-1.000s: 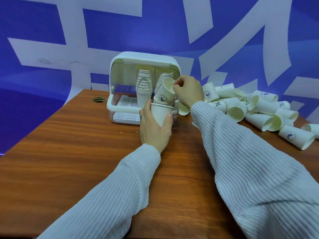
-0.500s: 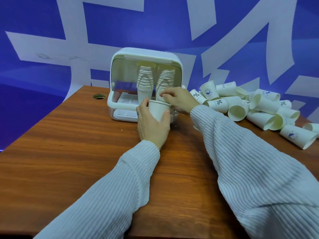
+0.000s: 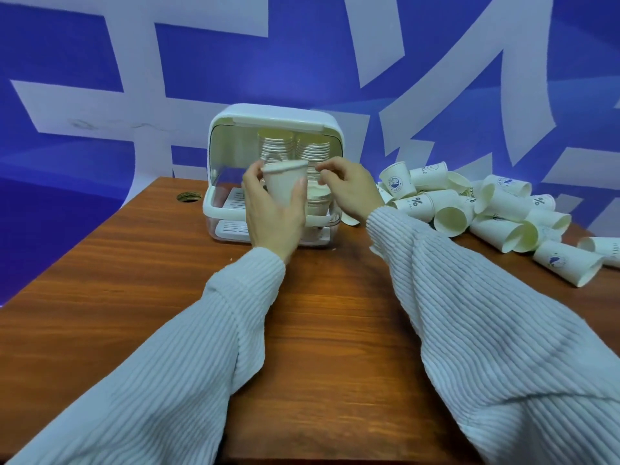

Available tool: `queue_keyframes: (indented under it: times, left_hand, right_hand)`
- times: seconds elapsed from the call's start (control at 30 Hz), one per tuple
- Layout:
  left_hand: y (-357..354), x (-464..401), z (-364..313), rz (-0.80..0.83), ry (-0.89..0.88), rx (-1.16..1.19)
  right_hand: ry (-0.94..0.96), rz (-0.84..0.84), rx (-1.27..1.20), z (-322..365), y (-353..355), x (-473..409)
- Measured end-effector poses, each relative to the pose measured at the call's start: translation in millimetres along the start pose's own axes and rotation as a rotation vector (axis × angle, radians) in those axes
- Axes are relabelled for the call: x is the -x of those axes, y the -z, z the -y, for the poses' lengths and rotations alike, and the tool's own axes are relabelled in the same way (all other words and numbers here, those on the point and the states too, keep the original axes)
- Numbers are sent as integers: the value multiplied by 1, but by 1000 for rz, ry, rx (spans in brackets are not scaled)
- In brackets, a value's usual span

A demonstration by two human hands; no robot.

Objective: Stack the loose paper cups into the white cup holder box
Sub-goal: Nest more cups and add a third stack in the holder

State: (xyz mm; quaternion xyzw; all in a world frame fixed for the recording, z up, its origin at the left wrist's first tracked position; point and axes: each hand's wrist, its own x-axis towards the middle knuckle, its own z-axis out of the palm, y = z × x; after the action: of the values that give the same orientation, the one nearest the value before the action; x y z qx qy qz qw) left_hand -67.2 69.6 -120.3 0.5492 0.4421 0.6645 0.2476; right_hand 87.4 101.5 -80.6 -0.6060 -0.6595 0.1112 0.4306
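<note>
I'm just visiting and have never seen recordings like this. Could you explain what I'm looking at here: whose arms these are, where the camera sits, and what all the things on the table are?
There is no machine here: a person wears a camera on the head, looking down at their own two arms in ribbed sleeves. On the wooden table stands a white box, open at the front, with stacks of cups inside. To the right lies a pile of loose cups, most on their sides. The left hand grips a cup, upright, in front of the box. The right hand is beside it with fingers curled; whether it holds anything cannot be told.
</note>
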Motion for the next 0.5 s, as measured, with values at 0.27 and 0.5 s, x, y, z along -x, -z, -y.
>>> queue_keyframes:
  times: [0.27, 0.5]
  left_hand:
    - [-34, -43, -12, 85, -56, -40]
    - [-48, -53, 11, 411, -66, -604]
  right_hand:
    - [-65, -131, -63, -19, 12, 11]
    - [-92, -191, -106, -40, 32, 18]
